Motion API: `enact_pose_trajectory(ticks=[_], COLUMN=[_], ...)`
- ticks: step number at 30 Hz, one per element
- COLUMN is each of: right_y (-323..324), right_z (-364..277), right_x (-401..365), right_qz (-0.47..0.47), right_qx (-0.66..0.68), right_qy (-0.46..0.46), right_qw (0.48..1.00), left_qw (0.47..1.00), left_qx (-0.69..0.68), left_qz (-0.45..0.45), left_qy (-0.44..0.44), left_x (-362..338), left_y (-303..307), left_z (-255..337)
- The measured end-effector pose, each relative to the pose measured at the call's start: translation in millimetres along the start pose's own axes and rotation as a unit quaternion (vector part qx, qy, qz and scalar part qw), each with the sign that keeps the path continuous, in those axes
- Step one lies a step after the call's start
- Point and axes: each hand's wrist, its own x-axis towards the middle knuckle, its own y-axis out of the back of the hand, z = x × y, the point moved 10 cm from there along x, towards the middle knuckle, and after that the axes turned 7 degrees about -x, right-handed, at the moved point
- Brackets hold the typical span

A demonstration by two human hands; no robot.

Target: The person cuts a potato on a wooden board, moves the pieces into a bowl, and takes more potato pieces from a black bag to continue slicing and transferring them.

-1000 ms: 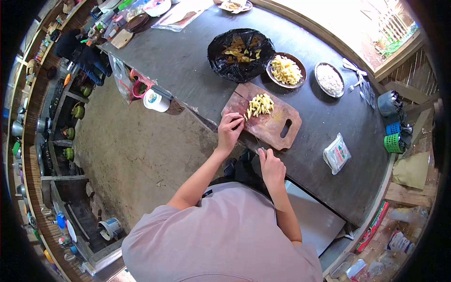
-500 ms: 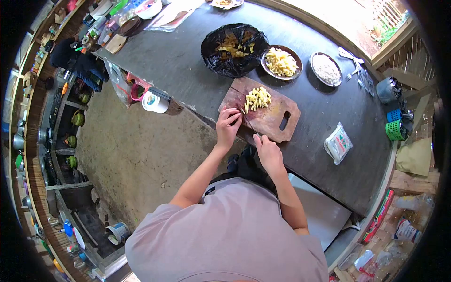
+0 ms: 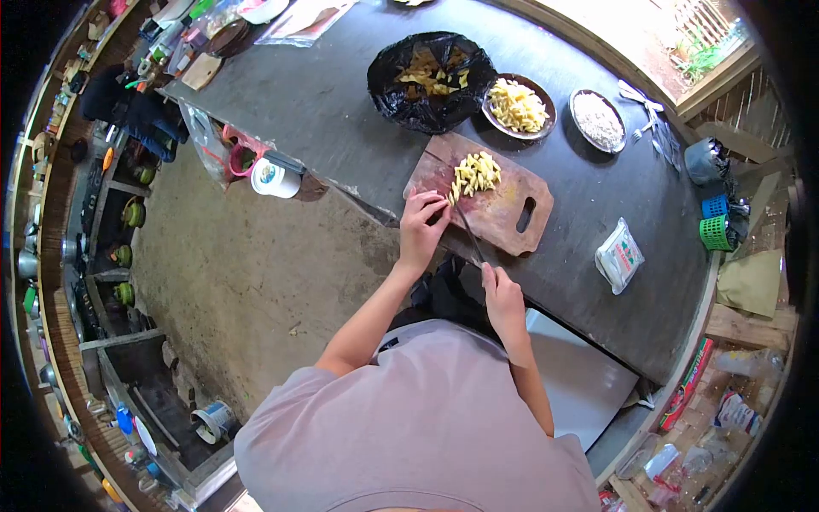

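Observation:
On the wooden cutting board [image 3: 503, 224] sits a small heap of pale yellow strips [image 3: 474, 175], which look like cut potato. My left hand [image 3: 421, 229] rests at the board's near left edge, its fingers bunched beside the heap. Whatever lies under those fingertips is mostly hidden. My right hand [image 3: 505, 300] is closed round the handle of a knife [image 3: 468, 232]. The blade slants up and left over the board, its tip close to my left fingertips and the nearest strips.
Behind the board stand a bowl lined with a black bag [image 3: 392, 98] holding yellow scraps, a bowl of yellow strips [image 3: 517, 106] and a bowl of white powder [image 3: 597, 122]. A white packet [image 3: 619, 258] lies at right. Another person [image 3: 141, 115] bends at far left.
My right hand has drawn the knife back, down and to the right, so more blade shows. My left hand stays by the heap. The whole view has shifted slightly.

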Motion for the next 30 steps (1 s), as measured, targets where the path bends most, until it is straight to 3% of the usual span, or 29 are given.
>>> enact_pose_trajectory(ticks=[6, 14, 23, 30], right_y=[22, 62, 74, 84], right_z=[14, 20, 19, 19], right_x=[11, 36, 50, 61], right_qz=[0.068, 0.161, 0.172, 0.178], right_qx=[0.03, -0.081, -0.094, -0.105], right_qy=[-0.038, -0.076, -0.09, -0.055], right_qw=[0.996, 0.981, 0.976, 0.977], left_qw=[0.999, 0.989, 0.984, 0.984], left_qx=[0.035, 0.127, 0.114, 0.129], left_qz=[-0.008, -0.068, -0.121, -0.115], left_qy=[0.0, -0.045, -0.057, -0.042], left_x=[1, 28, 46, 45], left_y=[-4, -27, -59, -43], left_z=[4, 7, 14, 26])
